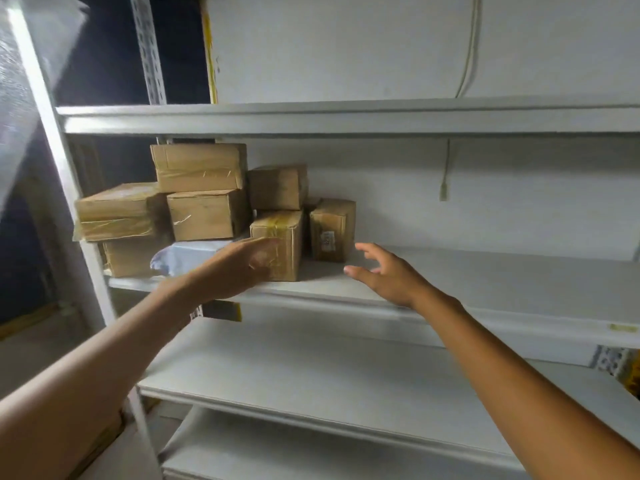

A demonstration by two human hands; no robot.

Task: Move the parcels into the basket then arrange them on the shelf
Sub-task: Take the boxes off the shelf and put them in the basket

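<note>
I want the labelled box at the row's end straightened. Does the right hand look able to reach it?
Probably yes: the right hand hovers open just beside the labelled box, only bare shelf between them.

The blurred left hand [242, 265] covers the lower left face of the brown taped cardboard parcel [285, 230] and the right end of the flat white plastic-wrapped parcel [194, 252]. The small white label [327, 240] on the upright brown cardboard parcel [334, 220] is too small to read.

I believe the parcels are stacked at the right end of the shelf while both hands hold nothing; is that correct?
Not quite: the head view shows the parcels stacked at the left end of the shelf, not the right. The left hand and right hand do hold nothing.
</note>
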